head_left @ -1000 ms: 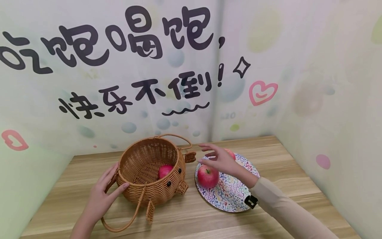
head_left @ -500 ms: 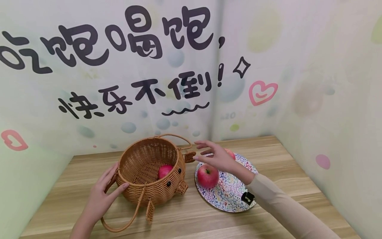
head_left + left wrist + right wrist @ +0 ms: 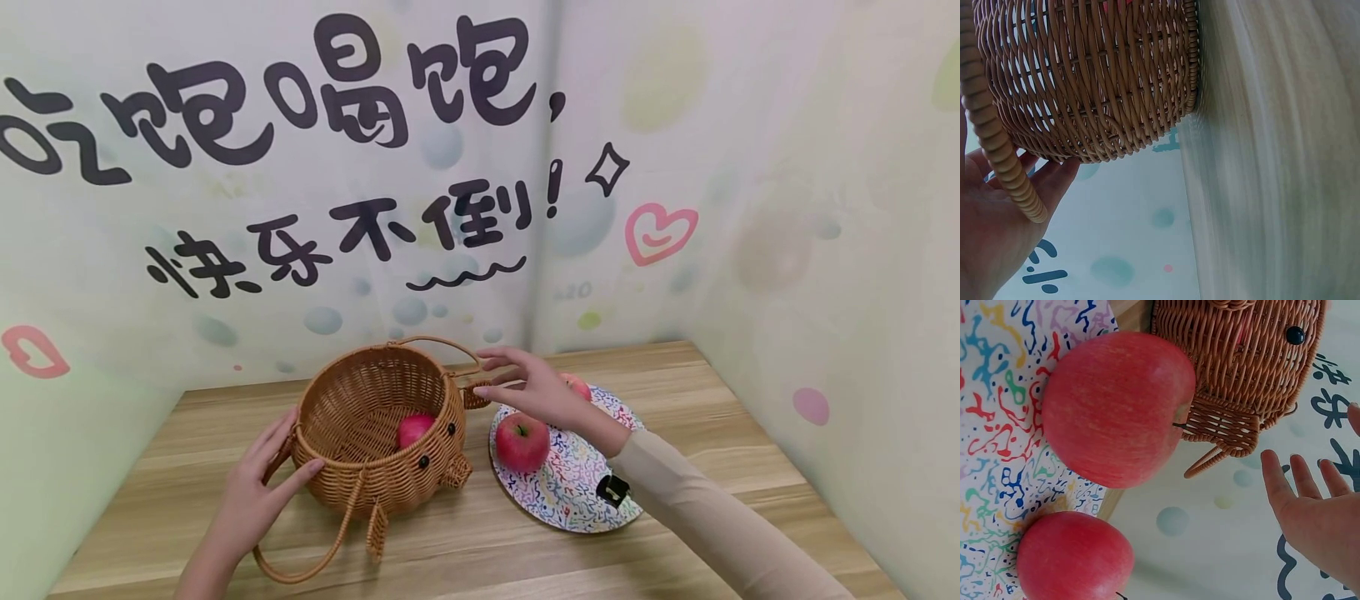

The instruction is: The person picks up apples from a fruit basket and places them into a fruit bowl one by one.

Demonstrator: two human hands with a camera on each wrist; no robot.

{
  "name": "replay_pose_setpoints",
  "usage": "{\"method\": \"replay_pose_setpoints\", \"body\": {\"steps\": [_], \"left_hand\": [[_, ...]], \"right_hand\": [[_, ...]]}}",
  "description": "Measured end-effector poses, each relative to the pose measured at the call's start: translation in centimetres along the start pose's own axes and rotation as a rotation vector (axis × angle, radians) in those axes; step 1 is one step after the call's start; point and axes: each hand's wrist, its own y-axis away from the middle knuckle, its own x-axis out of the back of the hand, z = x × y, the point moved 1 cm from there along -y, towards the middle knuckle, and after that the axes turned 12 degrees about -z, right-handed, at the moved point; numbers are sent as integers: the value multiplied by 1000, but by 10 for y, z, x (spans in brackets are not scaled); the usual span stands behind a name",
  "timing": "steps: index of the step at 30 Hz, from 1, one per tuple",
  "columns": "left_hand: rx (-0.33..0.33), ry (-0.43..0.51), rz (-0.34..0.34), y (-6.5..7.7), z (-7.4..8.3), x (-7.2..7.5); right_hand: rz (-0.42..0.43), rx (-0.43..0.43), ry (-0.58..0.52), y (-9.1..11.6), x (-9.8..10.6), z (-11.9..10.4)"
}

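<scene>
In the head view, a brown wicker basket (image 3: 378, 417) with button eyes and a snout stands at the centre-left, one red apple (image 3: 416, 430) inside. My left hand (image 3: 251, 487) rests against the basket's left side, fingers and thumb spread along its outer wall. One basket handle (image 3: 999, 134) crosses my left palm in the left wrist view. My right hand (image 3: 536, 387) hovers with fingers apart, holding nothing, by the basket's small woven fin (image 3: 1225, 425). Below and behind it, two red apples, a near one (image 3: 522, 442) and a far one (image 3: 576, 385), sit on a patterned round board (image 3: 577, 500).
The wood-grain table (image 3: 487, 554) carries everything and meets walls at the back and sides. Black lettering and pink hearts mark the back wall (image 3: 360, 192). A black clip-like piece (image 3: 612, 490) sits at my right sleeve (image 3: 697, 500).
My right hand has drifted left and slightly up, from over the board toward the basket's fin. The left hand, the basket and the apples stay put.
</scene>
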Motion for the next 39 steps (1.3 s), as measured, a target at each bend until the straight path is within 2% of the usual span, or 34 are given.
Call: {"method": "replay_pose_setpoints", "body": {"steps": [17, 27, 39], "left_hand": [[21, -24, -2, 1, 1, 0], [-1, 4, -1, 0, 1, 0], [2, -5, 3, 0, 0, 0]], "right_hand": [[-15, 53, 3, -15, -7, -10], [-29, 53, 14, -25, -10, -22], [-67, 61, 78, -40, -13, -29]]}}
